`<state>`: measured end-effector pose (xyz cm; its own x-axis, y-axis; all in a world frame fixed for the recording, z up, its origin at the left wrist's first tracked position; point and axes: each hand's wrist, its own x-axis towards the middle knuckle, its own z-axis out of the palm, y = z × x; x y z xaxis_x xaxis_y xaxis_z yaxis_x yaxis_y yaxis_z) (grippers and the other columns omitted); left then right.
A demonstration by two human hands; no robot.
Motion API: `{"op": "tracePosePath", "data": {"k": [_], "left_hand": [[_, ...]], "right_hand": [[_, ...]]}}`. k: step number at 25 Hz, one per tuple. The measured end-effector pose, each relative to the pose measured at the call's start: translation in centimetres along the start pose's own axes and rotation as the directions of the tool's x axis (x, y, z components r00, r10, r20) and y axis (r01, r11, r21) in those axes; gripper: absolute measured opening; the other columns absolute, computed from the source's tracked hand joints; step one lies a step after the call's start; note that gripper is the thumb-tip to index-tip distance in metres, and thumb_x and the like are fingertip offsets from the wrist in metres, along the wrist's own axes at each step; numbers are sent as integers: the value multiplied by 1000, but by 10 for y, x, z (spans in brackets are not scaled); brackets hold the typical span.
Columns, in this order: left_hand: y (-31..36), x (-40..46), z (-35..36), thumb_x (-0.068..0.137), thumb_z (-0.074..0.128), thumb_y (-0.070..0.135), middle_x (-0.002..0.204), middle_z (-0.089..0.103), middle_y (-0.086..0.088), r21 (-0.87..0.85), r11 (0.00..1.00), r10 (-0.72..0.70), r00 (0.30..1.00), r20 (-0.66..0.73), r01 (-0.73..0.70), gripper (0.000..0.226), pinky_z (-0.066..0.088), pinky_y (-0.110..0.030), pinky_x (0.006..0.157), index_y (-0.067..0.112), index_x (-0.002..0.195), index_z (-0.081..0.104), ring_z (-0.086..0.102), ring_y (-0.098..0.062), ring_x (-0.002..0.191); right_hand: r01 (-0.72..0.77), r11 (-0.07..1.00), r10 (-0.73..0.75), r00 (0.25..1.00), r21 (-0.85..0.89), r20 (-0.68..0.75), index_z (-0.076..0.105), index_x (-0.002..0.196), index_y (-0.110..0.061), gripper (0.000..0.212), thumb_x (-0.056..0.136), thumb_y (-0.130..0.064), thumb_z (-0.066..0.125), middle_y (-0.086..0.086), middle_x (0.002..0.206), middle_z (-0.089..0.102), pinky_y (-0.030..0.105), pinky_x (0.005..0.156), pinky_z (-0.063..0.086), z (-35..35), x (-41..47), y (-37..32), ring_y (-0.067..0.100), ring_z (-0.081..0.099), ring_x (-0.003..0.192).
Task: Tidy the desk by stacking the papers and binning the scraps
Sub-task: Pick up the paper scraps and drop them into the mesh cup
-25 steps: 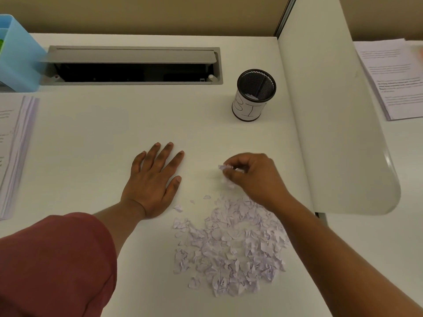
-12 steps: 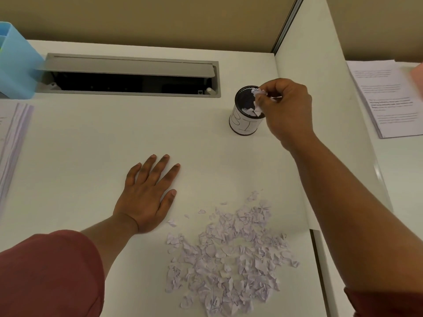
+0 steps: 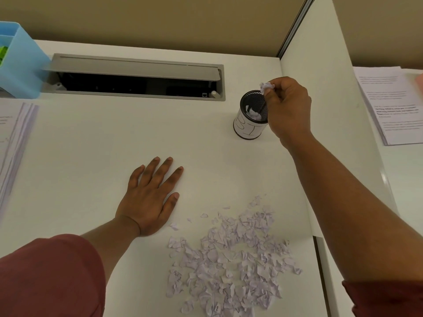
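1. White desk (image 3: 91,156); tan wall behind.
2. Mesh bin (image 3: 251,117): right hand (image 3: 288,110) pinches a crumpled scrap (image 3: 266,87) above its rim.
3. Scrap pile (image 3: 229,259): nearer than bin.
4. Left hand (image 3: 148,197): spread flat, left of bin.
5. Paper stack (image 3: 13,143): far left, possibly several sheets.

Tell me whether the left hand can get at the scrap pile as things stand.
Probably yes: the left hand lies flat and holds nothing, right beside the scrap pile, with only bare desk between them.
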<state>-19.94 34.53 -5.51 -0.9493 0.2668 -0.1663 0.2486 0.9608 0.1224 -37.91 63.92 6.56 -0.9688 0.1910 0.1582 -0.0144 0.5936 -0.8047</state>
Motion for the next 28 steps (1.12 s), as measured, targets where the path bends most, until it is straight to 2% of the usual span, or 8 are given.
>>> {"op": "tracePosePath", "data": {"k": [4, 10, 14, 16, 18, 22, 25, 28], "left_hand": [[0, 0, 0, 102, 17, 49, 171, 8, 0, 2, 1000, -3, 1000, -1, 3, 62, 11, -51, 124, 33, 162, 12, 1, -24, 157], [0, 0, 0, 102, 16, 50, 171, 7, 0, 4, 1000, -4, 1000, 1, 4, 62, 12, -52, 124, 33, 162, 11, 1, -24, 157], [0, 0, -1, 102, 16, 50, 171, 9, -1, -5, 1000, -4, 1000, 0, 4, 62, 13, -52, 123, 32, 162, 13, 3, -25, 157], [0, 0, -1, 102, 14, 50, 171, 7, 0, -6, 1000, -2, 1000, 3, 2, 62, 12, -52, 124, 33, 162, 11, 1, -24, 157], [0, -1, -1, 102, 12, 51, 171, 6, 1, -1, 1000, -5, 1000, 5, 5, 62, 11, -51, 124, 33, 162, 10, 0, -23, 157], [0, 0, 0, 102, 11, 51, 171, 6, 1, 15, 1000, -12, 1000, 3, 12, 63, 10, -50, 124, 34, 162, 10, 0, -24, 157], [0, 0, 1, 102, 15, 50, 170, 9, 0, 13, 1000, -9, 1000, -1, 9, 63, 10, -51, 124, 33, 162, 12, 3, -25, 157], [0, 0, 2, 101, 18, 49, 170, 11, -1, 3, 1000, -4, 1000, -13, 4, 63, 10, -51, 124, 33, 162, 15, 5, -26, 157]], "right_hand": [[17, 994, -16, 1000, -105, 18, 76, 102, -13, 22, 101, -28, 60, -4, 93, 74, 8, 72, 43, -2, -1, -2, 8, 63, 85], [40, 970, -37, 999, -240, 17, 70, 107, 2, 22, 97, -6, 53, 19, 106, 73, 33, 89, 53, -6, -7, 0, 31, 67, 98], [86, 986, -92, 995, -143, -38, 75, 101, -16, 18, 91, -9, 62, -4, 89, 71, 17, 78, 49, -8, -30, -3, 6, 61, 75], [118, 981, -111, 993, -155, 50, 75, 99, -19, 16, 90, -11, 64, -8, 86, 67, 18, 75, 48, -7, -55, 5, 5, 57, 71], [131, 958, -67, 968, -256, 244, 74, 108, -19, 20, 92, -13, 65, -4, 98, 69, 24, 80, 50, -9, -83, 23, 11, 62, 80], [114, 894, 183, 790, -434, 585, 63, 131, -22, 38, 94, -28, 68, -2, 129, 59, 32, 100, 45, -31, -131, 59, 20, 55, 120], [118, 845, 300, 703, -522, 645, 52, 141, -30, 64, 85, -50, 74, -7, 137, 45, 32, 101, 44, -47, -153, 61, 17, 44, 126], [134, 835, 306, 693, -534, 652, 47, 144, -31, 71, 82, -50, 77, -7, 137, 41, 32, 99, 45, -48, -170, 56, 17, 42, 125]]}}
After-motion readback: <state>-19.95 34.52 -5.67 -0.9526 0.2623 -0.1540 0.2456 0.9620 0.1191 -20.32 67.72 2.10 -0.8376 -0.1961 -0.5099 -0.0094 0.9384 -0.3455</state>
